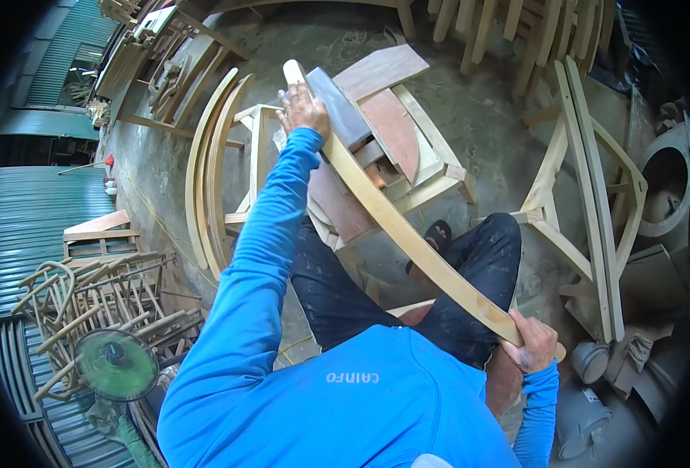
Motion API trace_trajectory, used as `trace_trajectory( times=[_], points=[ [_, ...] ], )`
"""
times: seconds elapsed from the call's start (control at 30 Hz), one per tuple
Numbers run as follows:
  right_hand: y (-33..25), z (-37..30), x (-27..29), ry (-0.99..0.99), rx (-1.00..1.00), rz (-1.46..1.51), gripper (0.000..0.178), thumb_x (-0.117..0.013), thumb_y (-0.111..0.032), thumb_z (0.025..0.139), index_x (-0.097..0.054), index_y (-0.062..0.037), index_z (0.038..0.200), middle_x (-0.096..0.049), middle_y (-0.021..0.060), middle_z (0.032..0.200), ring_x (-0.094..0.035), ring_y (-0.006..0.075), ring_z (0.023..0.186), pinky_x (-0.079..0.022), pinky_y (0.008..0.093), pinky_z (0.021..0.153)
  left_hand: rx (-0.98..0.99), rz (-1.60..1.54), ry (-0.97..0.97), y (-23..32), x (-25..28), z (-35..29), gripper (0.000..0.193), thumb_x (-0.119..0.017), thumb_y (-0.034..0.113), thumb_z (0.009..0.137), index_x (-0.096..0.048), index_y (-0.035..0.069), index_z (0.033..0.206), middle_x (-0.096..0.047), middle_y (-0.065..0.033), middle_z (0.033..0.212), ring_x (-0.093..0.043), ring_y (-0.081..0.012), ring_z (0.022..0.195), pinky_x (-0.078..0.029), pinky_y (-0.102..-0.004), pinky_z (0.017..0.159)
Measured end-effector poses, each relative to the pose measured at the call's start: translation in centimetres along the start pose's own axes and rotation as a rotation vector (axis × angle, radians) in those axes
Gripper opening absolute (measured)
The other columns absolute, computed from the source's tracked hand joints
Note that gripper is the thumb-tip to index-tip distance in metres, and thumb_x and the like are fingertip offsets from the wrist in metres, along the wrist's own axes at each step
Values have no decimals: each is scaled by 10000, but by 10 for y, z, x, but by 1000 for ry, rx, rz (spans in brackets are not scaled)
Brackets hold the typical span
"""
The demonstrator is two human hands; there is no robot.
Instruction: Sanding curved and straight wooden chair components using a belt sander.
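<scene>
Curved wooden slat (pixel 407 234) runs diagonally between both hands, long pale bent strip. Right hand (pixel 533 343) wraps fingers closed around its near end, just above the right knee. Left hand (pixel 302 109) presses palm-down on the far end, fingers closed over the top edge; full wrap not visible. Just beside the left hand, a grey block (pixel 341 113) lies against the slat on a small wooden stool frame (pixel 423 175) with a reddish board on it. Under the slat's middle, legs in dark trousers. Left of the left hand, two curved rails (pixel 208 164) stand on edge. Right of the right hand, a wooden chair frame (pixel 594 203) lies on the concrete floor (pixel 485 117). Far left, a green fan (pixel 117 364).
</scene>
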State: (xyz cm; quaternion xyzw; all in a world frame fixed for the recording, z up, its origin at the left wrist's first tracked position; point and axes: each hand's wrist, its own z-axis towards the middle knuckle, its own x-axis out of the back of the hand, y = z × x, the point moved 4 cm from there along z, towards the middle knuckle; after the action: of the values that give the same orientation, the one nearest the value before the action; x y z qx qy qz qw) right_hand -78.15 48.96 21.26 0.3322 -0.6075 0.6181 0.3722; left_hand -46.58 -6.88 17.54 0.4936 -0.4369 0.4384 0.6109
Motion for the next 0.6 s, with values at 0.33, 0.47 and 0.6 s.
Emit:
trace_trajectory(
  times=[0.33,0.47,0.6],
  points=[
    [-18,0,-16,20,-18,37,622,-847,-284,692,-672,-153,1275,-612,93,773,-644,293,694,-523,407,636,58,139,-47,-1,1,24,664,-407,371,1010,-269,137,1615,-192,-133,1696,-95,-386,1576,-102,-615,1247],
    [14,-93,-1,-36,-48,38,624,-850,-286,671,-674,-152,1254,-613,87,785,-642,294,695,-515,416,635,7,133,-6,42,2,-89,737,-493,361,982,-226,124,1627,-205,-131,1689,-142,-410,1559,-139,-653,1220],
    [27,-157,23,-134,-94,-13,624,-848,-288,653,-677,-156,1239,-619,84,800,-640,296,703,-490,427,626,85,17,-43,61,10,-170,723,-508,333,977,-243,123,1617,-192,-164,1683,-135,-424,1557,-117,-657,1222]
  ],
)
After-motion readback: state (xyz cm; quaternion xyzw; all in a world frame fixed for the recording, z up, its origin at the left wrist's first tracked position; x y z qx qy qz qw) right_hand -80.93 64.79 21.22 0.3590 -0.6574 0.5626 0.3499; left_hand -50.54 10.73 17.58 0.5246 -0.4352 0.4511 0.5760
